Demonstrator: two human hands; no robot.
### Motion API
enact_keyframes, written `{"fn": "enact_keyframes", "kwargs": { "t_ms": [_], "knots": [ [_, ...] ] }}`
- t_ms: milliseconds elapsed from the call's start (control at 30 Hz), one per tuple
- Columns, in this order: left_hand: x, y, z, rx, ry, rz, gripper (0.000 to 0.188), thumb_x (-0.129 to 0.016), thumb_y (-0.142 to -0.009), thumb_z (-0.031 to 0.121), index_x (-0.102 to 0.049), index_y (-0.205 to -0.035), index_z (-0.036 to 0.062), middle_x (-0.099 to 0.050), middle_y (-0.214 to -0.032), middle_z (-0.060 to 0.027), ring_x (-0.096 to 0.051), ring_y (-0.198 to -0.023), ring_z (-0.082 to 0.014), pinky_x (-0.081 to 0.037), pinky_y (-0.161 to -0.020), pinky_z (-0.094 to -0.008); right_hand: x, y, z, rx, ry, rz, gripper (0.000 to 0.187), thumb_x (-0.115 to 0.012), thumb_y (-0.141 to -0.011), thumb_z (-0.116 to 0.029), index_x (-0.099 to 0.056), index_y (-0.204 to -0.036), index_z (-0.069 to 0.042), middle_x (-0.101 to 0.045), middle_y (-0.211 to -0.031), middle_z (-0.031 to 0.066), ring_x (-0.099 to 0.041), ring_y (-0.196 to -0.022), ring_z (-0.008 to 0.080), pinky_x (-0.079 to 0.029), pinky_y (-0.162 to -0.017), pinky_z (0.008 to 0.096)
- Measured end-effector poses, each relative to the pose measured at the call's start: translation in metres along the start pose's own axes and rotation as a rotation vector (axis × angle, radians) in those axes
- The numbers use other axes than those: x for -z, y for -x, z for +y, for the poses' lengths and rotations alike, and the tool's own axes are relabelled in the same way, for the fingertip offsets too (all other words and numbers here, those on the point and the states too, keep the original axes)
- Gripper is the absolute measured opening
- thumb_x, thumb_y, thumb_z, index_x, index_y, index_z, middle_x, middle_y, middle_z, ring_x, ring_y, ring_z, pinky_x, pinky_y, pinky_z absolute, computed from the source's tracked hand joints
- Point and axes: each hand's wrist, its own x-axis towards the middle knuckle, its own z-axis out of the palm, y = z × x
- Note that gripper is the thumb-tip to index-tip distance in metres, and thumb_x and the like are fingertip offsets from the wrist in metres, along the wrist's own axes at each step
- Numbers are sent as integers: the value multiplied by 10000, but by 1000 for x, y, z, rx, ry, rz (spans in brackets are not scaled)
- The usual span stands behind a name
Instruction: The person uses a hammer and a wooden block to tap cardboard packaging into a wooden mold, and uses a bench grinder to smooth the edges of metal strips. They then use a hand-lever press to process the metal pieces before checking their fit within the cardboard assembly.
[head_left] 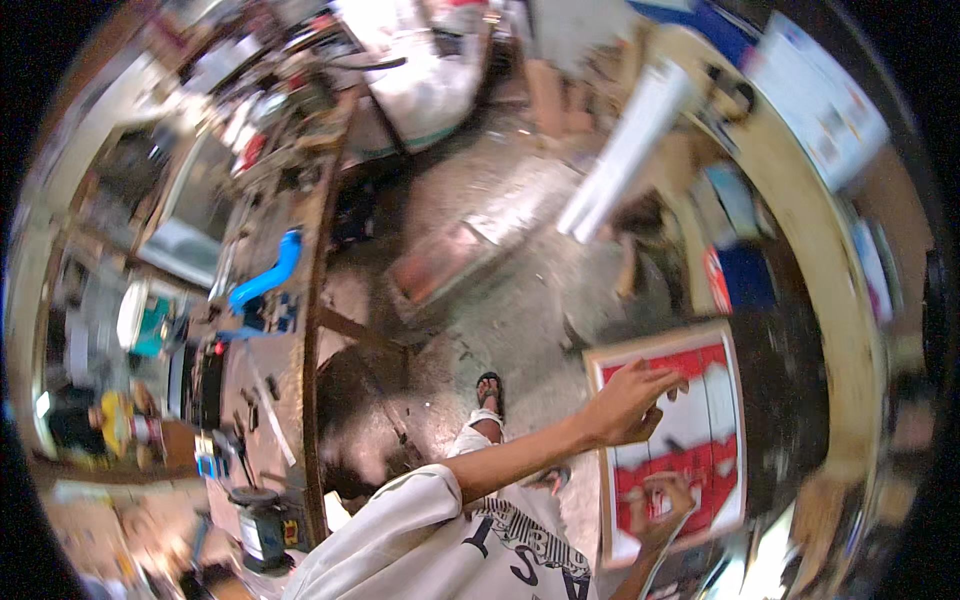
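A flat rectangular panel [712, 425] in red and white, with thin dark lines across it and a pale wooden frame, lies at the lower right on a dark surface. My left arm reaches across to it. Over its upper part is my left hand [628, 402], fingers stretched and slightly bent, with nothing visible in them. Whether it touches the panel I cannot tell. Lower down, my right hand [662, 500] is over the panel's red area, its fingers curved and blurred. A small whitish patch shows between those fingers; whether it is held is unclear.
A long workbench [312, 330] on the left carries a blue curved pipe-like piece [270, 272] and scattered tools. On the concrete floor [500, 300] lies a flat reddish board [440, 262]. Long white strips [625, 155] lean ahead, and a large white sack [425, 100] stands farther off. A person in yellow [118, 420] is far left.
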Motion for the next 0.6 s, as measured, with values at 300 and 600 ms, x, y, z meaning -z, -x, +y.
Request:
{"fn": "enact_keyframes", "kwargs": {
  "t_ms": [300, 600],
  "knots": [
    [325, 110, -95, 427, -315, 529, 531, -578, -672, -52, -569, -1192, 56, -641, -1030, -125, -620, -861, -300, -462, -824, -407, -97, -248, -295, 1150, -1212, -1394, 223, -545, -863, -147, -508, -644, -123, -463, -686, 31, -489, -605, 196, -356, -534, 344],
    [355, 212, -241, 1153, -305, 891, 505, -513, -694, -51, -547, -1191, 31, -655, -1109, -218, -654, -1028, -372, -529, -876, -467, -280, -440, -387, 1061, -1060, -1568, 229, -556, -916, -200, -547, -697, -135, -477, -679, 41, -498, -597, 229, -364, -529, 373]
  ]
}}
